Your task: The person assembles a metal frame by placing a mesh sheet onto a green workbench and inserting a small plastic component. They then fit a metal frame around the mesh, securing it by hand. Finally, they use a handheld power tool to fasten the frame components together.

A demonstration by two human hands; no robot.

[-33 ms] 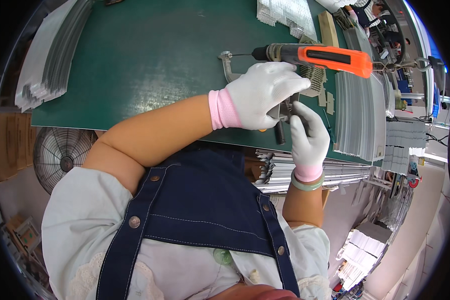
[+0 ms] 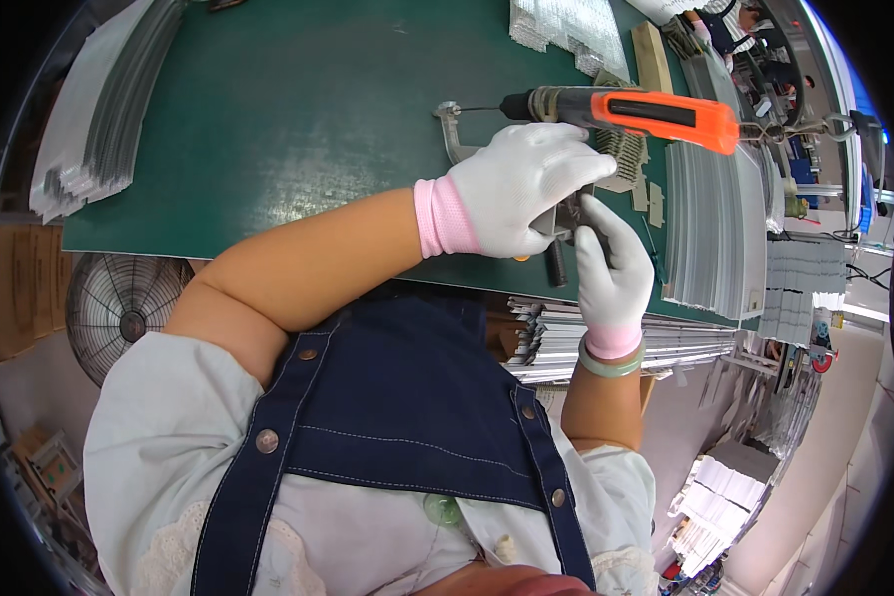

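Observation:
Both my hands wear white gloves with pink cuffs. My left hand curls around a small grey metal part near the table's front edge. From the other side, the thumb and forefinger of my right hand close on the same part; exactly what they pinch is hidden. Below the part a dark ribbed handle sticks out, and I cannot tell whether it joins it. Just beyond my left hand hangs an orange and black electric screwdriver. Its thin bit points left toward a curved metal bracket.
The green table carries stacked metal strips at left and more long profiles at right. Small ribbed metal pieces lie behind the screwdriver, near a wooden block and bubble wrap. A fan stands at lower left.
My right thumb and forefinger have shifted very slightly away from me at the metal part. All else looks the same.

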